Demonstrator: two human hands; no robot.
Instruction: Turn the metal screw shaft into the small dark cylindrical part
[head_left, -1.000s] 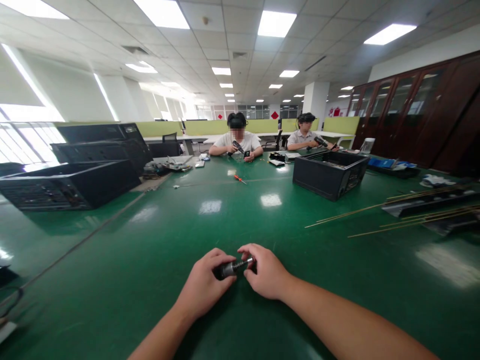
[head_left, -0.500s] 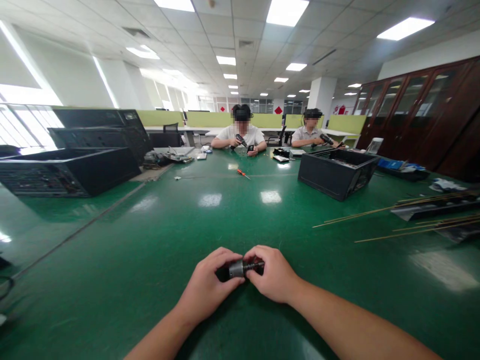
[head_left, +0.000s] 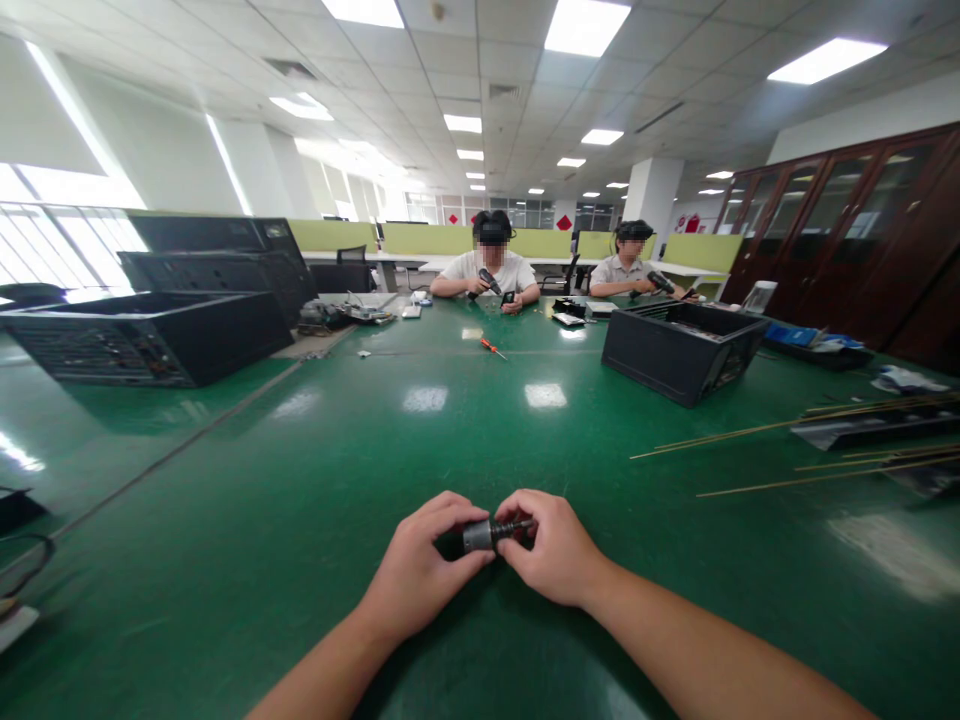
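Near the front of the green table (head_left: 315, 520), both of my hands are closed around a small grey metal cylinder with a dark, ribbed shaft (head_left: 477, 536). My left hand (head_left: 412, 560) grips the cylinder body between thumb and fingers. On its other side, my right hand (head_left: 555, 550) pinches the shaft end with thumb and fingertips. The piece lies roughly level, shaft pointing right. Fingers cover part of both ends, so its exact kind cannot be made out.
A screwdriver (head_left: 492, 348) with an orange handle lies mid-table. Black computer cases stand left (head_left: 232, 340) and right (head_left: 660, 355). Thin rods (head_left: 750, 440) stick out from the right. Two people (head_left: 484, 280) (head_left: 626, 275) across the table hold power drills.
The view has shifted slightly, so the background sits a little further right. Both hands keep hold of the metal piece; slightly more of its shaft shows between them.
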